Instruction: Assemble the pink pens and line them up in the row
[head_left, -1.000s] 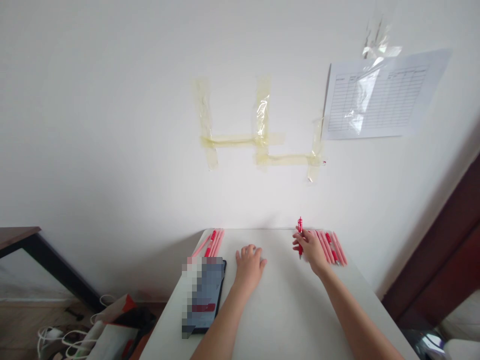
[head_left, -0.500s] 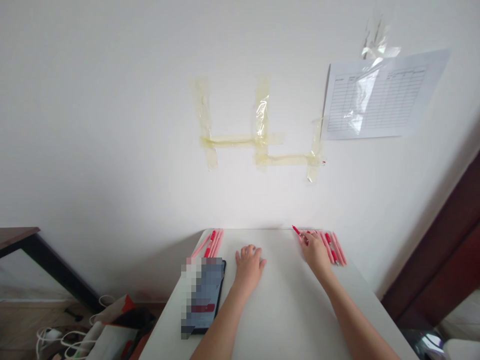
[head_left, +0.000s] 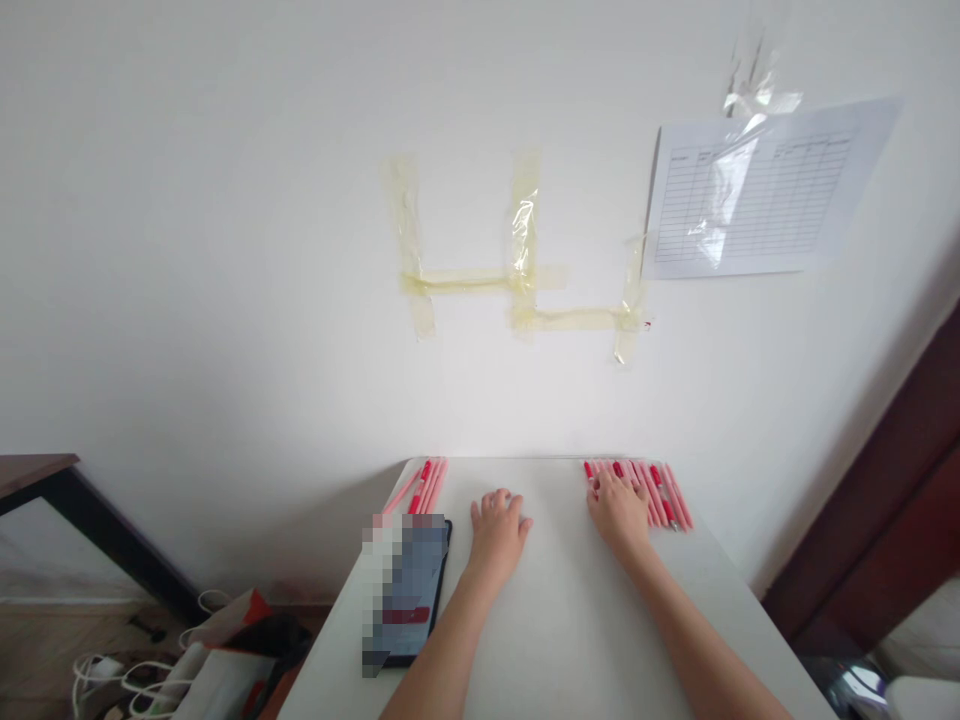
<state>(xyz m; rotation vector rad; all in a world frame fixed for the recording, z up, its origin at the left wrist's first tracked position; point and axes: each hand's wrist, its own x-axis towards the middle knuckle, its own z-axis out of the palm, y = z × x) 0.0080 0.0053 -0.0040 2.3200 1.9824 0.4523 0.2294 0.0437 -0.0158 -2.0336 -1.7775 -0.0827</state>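
Observation:
On the white table [head_left: 555,620], my left hand [head_left: 496,535] lies palm down with its fingers spread, holding nothing. At the back right, my right hand [head_left: 621,512] has its fingers curled over a red pen [head_left: 588,468] at the left end of a row. Only the pen's top end shows; the hand covers the rest. The row beside it holds several pink pens [head_left: 677,497] and another red pen [head_left: 658,478], laid side by side. A smaller group at the back left has a red pen [head_left: 420,488] among several pink pens [head_left: 436,486].
A phone [head_left: 412,590], partly blurred out, lies left of my left forearm. The white wall [head_left: 300,250] behind the table bears yellowed tape strips [head_left: 465,283] and a taped paper form [head_left: 757,200]. Cables [head_left: 135,685] and bags are on the floor at lower left.
My right hand has moved slightly left and turned the tilted red pen into line with the row, its top end now at the table's back edge. My left hand has stayed still.

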